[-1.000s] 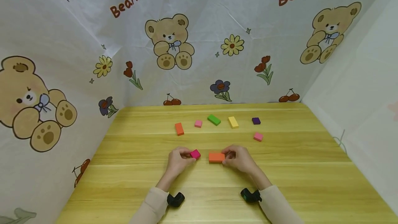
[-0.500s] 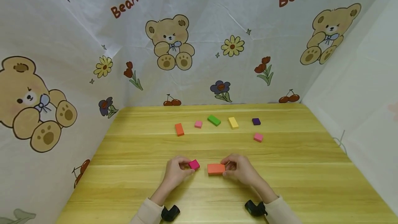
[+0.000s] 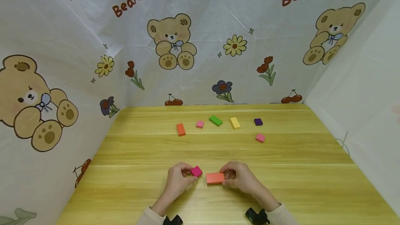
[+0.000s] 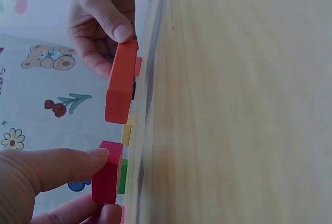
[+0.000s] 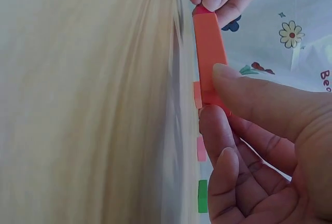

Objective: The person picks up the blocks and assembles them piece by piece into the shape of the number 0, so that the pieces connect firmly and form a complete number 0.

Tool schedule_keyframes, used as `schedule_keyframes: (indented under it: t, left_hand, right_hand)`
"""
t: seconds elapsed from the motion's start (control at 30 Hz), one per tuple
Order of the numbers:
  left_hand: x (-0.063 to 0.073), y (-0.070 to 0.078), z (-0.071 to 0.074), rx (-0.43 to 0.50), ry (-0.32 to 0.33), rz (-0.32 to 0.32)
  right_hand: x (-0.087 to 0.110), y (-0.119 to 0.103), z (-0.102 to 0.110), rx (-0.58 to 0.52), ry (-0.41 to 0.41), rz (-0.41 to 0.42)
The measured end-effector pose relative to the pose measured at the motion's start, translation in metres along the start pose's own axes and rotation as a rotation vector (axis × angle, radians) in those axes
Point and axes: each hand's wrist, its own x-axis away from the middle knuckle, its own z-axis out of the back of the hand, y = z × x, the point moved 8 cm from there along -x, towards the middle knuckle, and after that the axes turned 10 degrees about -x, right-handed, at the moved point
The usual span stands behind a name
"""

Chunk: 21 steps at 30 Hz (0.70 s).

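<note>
My left hand (image 3: 178, 180) pinches a small magenta block (image 3: 196, 171) between thumb and fingers. The left wrist view shows the thumb along one face of this magenta block (image 4: 107, 172). From the other side, my right hand (image 3: 241, 177) grips the right end of a longer orange block (image 3: 215, 178). In the right wrist view the thumb presses on the orange block (image 5: 210, 47) and the fingers curl beneath. A narrow gap separates the two held blocks in the head view, with the orange one lying roughly level and the magenta one turned cornerwise.
Farther back on the wooden table (image 3: 140, 152) lie an orange block (image 3: 181, 129), a pink block (image 3: 200, 124), a green block (image 3: 216, 120), a yellow block (image 3: 235, 123) and a purple block (image 3: 258, 122). A second pink block (image 3: 260, 138) lies nearer. Bear-print cloth (image 3: 203, 16) hangs behind.
Both hands have come nearer the person with their blocks. In the last half second the orange and magenta blocks have drawn closer together. The blocks at the back have stayed put.
</note>
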Motion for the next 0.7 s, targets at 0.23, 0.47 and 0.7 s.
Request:
schedule_keyframes:
  t: [0.23,0.47,0.7]
  left_hand:
    - [0.0034,0.0000,-0.0079,-0.012,-0.021,0.011]
    - [0.0038,0.0005,-0.0097,-0.034,0.016,-0.009]
    - [0.0049,0.0017,-0.0103,-0.065,0.040,-0.038]
  right_hand:
    - [0.0001,0.0033,-0.0042,-0.003,-0.015,-0.014]
    - [-0.0003,0.0067,-0.0076,-0.002,-0.025,-0.007]
    - [-0.0005,0.0086,-0.0101,-0.009,-0.035,-0.003]
